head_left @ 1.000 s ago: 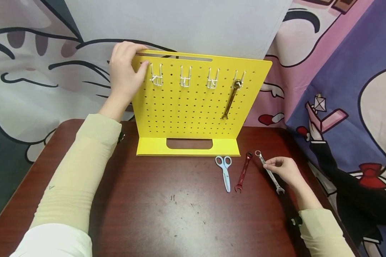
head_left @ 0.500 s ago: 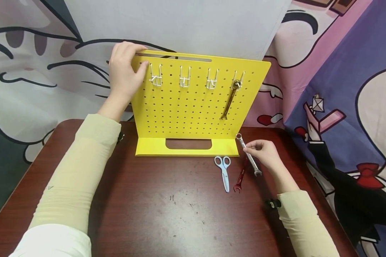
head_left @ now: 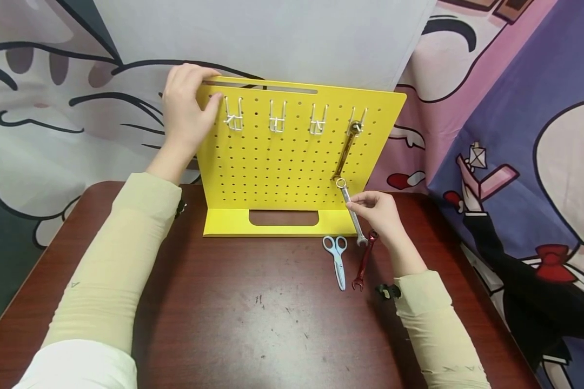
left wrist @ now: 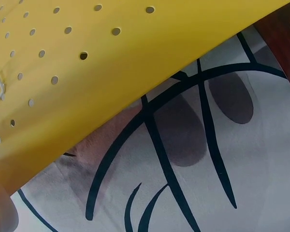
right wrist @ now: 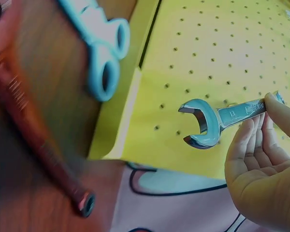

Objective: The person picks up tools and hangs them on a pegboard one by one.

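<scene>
My left hand [head_left: 187, 108] grips the top left corner of a yellow pegboard [head_left: 272, 162], thumb on its front face. Between thumb and fingers, my right hand [head_left: 377, 213] pinches a silver combination wrench [head_left: 352, 216] in front of the board's lower right. Its ring end points up and its open end down; the right wrist view shows that open end [right wrist: 205, 123] close up. A dark, brassy wrench [head_left: 345, 154] hangs from the rightmost white hook [head_left: 357, 116]. On the table lie light blue scissors [head_left: 337, 259] and a red wrench [head_left: 365, 262], just below the silver one.
Three more white wire hooks [head_left: 277, 116] run along the board's upper part, with nothing hanging on them. The board stands on a yellow foot [head_left: 229, 224] at the back of the brown table [head_left: 253, 313]. Printed cloth [head_left: 506, 108] lines the back and right.
My right hand has carried the silver wrench from beside the red wrench, up and leftward to the front of the pegboard. The left hand keeps its place on the corner.
</scene>
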`<state>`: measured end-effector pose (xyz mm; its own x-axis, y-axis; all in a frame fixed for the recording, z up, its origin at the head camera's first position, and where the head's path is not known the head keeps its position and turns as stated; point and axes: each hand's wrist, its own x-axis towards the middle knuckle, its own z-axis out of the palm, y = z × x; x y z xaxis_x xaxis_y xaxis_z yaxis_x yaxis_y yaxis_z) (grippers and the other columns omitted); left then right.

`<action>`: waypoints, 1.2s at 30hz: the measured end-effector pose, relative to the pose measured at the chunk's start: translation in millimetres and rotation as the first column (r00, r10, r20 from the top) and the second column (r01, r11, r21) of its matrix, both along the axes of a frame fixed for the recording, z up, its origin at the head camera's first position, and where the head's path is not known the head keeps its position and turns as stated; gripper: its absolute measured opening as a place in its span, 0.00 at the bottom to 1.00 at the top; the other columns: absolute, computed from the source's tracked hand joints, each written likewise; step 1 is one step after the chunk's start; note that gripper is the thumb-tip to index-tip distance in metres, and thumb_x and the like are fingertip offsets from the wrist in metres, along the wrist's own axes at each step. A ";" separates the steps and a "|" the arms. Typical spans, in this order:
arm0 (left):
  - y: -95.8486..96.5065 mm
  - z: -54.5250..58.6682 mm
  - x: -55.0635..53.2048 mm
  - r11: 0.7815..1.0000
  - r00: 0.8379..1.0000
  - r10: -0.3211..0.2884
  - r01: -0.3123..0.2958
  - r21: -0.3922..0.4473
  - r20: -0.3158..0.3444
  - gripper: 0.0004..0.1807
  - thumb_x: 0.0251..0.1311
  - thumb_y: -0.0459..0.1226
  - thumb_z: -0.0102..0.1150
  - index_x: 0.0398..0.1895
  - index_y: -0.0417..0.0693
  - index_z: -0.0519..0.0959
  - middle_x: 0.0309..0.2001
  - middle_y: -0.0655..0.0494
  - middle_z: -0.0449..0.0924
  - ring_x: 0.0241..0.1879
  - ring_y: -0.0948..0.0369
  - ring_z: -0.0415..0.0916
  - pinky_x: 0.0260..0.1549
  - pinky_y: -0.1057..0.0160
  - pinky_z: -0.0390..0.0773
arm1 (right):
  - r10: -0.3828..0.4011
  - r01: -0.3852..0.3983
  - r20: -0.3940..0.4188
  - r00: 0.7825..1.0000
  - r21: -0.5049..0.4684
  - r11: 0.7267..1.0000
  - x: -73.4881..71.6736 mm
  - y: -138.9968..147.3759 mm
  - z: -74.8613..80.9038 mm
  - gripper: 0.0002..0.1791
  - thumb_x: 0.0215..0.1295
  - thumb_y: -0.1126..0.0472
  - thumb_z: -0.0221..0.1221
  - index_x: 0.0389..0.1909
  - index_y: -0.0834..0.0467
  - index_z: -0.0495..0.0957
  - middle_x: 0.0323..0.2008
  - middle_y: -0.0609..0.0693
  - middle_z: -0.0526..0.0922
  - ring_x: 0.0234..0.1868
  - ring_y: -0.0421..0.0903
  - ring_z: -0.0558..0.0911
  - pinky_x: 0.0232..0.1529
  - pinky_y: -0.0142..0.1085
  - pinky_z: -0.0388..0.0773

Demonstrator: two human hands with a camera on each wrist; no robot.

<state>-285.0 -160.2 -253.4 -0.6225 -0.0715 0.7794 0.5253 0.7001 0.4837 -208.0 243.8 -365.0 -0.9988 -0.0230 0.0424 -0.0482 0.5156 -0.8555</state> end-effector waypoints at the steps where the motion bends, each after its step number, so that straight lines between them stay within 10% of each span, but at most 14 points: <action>1: 0.0 0.2 0.1 1.000 1.000 0.000 0.000 -0.002 0.001 0.14 0.70 0.32 0.65 0.57 0.42 0.86 0.55 0.45 0.86 0.62 0.49 0.75 0.70 0.58 0.68 | -0.002 0.002 -0.005 1.000 -0.005 1.000 -0.6 -2.7 1.4 0.15 0.68 0.60 0.70 0.47 0.69 0.87 0.28 0.33 0.84 0.35 0.35 0.80 0.37 0.26 0.76; 36: -0.1 0.0 -1.3 1.000 1.000 -0.004 0.004 0.001 0.004 0.14 0.70 0.33 0.65 0.56 0.42 0.86 0.54 0.45 0.86 0.61 0.49 0.74 0.70 0.58 0.68 | -0.038 -0.056 -0.260 0.965 -0.345 0.937 -15.9 -74.9 53.9 0.02 0.66 0.67 0.70 0.38 0.59 0.88 0.27 0.34 0.85 0.33 0.37 0.80 0.40 0.30 0.77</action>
